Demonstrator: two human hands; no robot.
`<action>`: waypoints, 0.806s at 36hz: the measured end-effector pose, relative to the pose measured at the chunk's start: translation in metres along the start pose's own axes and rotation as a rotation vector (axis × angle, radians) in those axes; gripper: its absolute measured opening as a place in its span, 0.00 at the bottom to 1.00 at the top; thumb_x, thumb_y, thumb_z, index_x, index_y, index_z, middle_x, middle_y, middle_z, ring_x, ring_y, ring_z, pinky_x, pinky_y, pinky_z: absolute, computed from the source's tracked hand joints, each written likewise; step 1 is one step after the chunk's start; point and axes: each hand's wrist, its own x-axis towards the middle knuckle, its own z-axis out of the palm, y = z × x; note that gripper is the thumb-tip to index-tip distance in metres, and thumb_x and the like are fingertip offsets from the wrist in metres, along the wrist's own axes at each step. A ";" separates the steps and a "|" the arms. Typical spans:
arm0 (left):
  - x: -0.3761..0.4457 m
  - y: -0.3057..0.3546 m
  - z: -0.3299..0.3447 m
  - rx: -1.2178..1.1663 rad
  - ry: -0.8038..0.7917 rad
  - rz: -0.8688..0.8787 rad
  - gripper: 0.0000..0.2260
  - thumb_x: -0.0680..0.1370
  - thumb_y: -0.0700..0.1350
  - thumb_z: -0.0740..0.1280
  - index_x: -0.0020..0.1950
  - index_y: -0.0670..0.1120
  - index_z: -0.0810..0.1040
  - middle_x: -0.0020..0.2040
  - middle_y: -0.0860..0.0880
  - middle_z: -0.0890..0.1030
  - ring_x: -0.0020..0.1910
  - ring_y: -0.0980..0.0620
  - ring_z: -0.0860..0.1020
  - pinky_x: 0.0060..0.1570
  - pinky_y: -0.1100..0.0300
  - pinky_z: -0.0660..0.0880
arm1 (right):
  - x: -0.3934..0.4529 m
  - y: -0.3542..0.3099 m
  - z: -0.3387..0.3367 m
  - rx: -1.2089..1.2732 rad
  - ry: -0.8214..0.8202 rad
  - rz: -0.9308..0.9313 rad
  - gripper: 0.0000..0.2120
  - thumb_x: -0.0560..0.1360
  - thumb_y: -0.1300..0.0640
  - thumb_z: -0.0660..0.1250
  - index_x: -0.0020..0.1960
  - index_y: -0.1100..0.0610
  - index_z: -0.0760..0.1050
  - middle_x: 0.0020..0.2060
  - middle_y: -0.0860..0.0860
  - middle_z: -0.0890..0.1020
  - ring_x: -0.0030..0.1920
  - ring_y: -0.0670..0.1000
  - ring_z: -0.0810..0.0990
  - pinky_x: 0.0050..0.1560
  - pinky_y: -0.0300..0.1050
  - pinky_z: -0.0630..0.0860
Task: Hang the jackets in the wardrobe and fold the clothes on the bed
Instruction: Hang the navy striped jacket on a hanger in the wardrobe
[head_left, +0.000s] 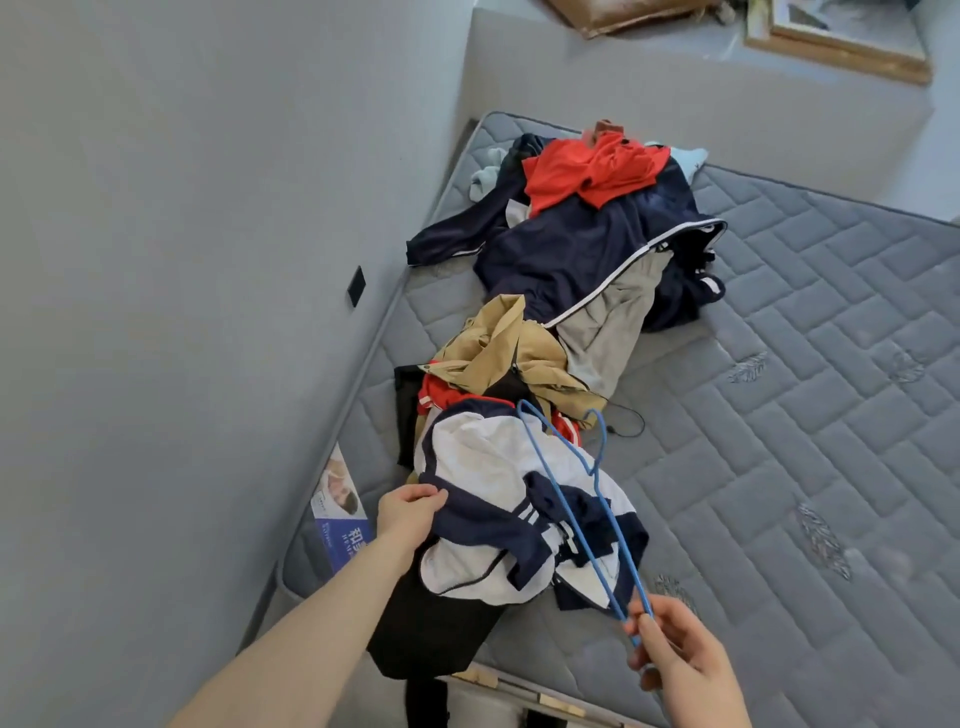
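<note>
Head view: bed (779, 364) strewn with clothes.
Left hand (410, 512): pinching the white-and-navy jacket (483, 467), lifting its edge.
Right hand (675, 660): gripping the blue hanger (566, 467) over it, ready to insert.

Grey quilted mattress (810, 332) w/ bare top, its left edge along plain grey wall (182, 208). Black switch plate (356, 285) on wall nr that edge. Wooden frames (841, 47) at top right. Soft daylight.
</note>
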 end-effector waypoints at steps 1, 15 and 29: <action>-0.012 0.005 -0.005 -0.011 -0.003 0.032 0.06 0.75 0.43 0.76 0.42 0.50 0.82 0.49 0.52 0.82 0.52 0.49 0.78 0.36 0.64 0.71 | -0.005 -0.003 0.000 0.008 0.012 -0.005 0.09 0.80 0.72 0.63 0.48 0.64 0.80 0.33 0.54 0.83 0.26 0.50 0.75 0.24 0.39 0.69; -0.243 0.133 -0.103 -0.139 -0.268 0.597 0.12 0.79 0.42 0.72 0.39 0.57 0.80 0.41 0.57 0.82 0.45 0.60 0.80 0.47 0.66 0.77 | -0.087 -0.088 0.006 -0.173 -0.052 -0.221 0.13 0.78 0.57 0.71 0.45 0.40 0.73 0.41 0.42 0.81 0.40 0.49 0.79 0.46 0.45 0.74; -0.370 0.181 -0.114 -0.515 -0.022 0.772 0.07 0.79 0.37 0.71 0.43 0.47 0.78 0.41 0.49 0.81 0.41 0.55 0.78 0.42 0.65 0.76 | -0.155 -0.206 0.051 -0.053 -0.496 -0.568 0.25 0.64 0.48 0.82 0.54 0.48 0.74 0.46 0.40 0.84 0.44 0.40 0.83 0.39 0.34 0.78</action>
